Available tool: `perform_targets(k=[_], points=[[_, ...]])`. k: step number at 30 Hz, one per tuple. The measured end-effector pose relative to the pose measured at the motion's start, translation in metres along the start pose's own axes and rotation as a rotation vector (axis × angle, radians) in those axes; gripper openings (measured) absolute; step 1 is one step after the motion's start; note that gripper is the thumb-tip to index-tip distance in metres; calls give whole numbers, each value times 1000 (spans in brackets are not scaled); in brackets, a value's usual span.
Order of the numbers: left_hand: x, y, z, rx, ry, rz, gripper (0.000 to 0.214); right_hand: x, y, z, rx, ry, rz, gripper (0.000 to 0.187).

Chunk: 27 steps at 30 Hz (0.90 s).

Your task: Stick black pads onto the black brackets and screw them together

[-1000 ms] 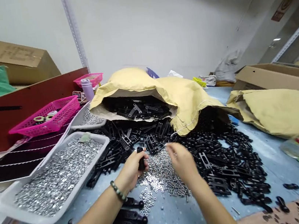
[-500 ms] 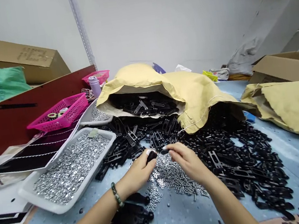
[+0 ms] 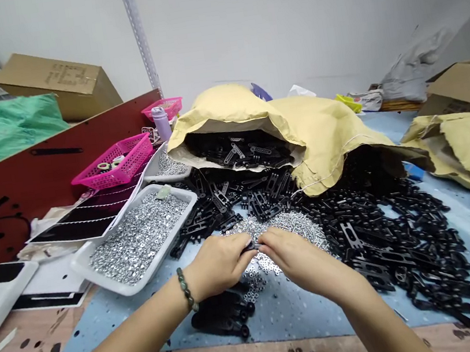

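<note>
My left hand, with a bead bracelet on its wrist, is closed round a black plastic part, mostly hidden by the fingers. Against it, fingertip to fingertip, my right hand is closed in a pinch on the dark piece at the part's right end; its exact shape is hidden. Both hands are just above a heap of silver screws and small nuts. Below my left hand several long black plastic pieces lie side by side on the blue mat.
A white tray of metal nuts stands at the left, a pink basket behind it. Yellow sacks spill black parts at the back. Loose black clips cover the right side. A cardboard box is at the far right.
My two hands have come together, bringing their black pieces into contact. The camera view has shifted left and slightly downward, so the table's front edge shows more.
</note>
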<state>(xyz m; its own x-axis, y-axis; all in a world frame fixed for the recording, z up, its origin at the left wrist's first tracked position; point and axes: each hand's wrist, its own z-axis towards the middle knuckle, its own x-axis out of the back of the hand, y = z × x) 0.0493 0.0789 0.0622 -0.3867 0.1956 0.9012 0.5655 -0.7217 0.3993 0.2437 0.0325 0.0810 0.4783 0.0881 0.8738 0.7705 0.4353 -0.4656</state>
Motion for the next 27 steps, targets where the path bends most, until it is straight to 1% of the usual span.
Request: perform_targets(k=[2,3,4,6,8,9,12,14,17,19,20,22,24,27], points=[[2,0,-3,-36,-21,23,23,-1,-3,1,-15,-55,16,21],[2,-1,-5,-34,-19,15,23,-3,-3,2,-17,-58,36,21],[3,-2,-6,-23,-18,-3,23,-6,-2,4,-13,-40,69,19],[5,-6,-12,17,-24,-40,23,-17,3,5,-15,37,156,16],[7,-12,-21,70,-62,-43,23,-31,8,4,-41,105,228,19],[7,-15,-26,97,-94,-32,23,-39,10,3,-59,118,232,19],[7,-22,-41,174,-193,-30,25,-64,12,1,-61,75,125,12],[7,-26,-47,212,-222,-97,24,-77,10,1,-22,30,11,6],[7,-32,-48,241,-188,-218,25,-87,8,2,-3,0,-150,6],[7,-37,-45,247,-138,-272,27,-88,8,3,-28,29,-179,5],[6,-39,-44,249,-114,-292,27,-88,8,4,-33,52,-158,4],[4,-42,-43,259,-78,-331,27,-88,6,4,-3,81,-90,14],[2,-45,-45,267,-54,-370,27,-90,2,3,42,65,-43,26],[-1,-48,-50,277,-12,-413,25,-93,-1,0,54,24,26,30]])
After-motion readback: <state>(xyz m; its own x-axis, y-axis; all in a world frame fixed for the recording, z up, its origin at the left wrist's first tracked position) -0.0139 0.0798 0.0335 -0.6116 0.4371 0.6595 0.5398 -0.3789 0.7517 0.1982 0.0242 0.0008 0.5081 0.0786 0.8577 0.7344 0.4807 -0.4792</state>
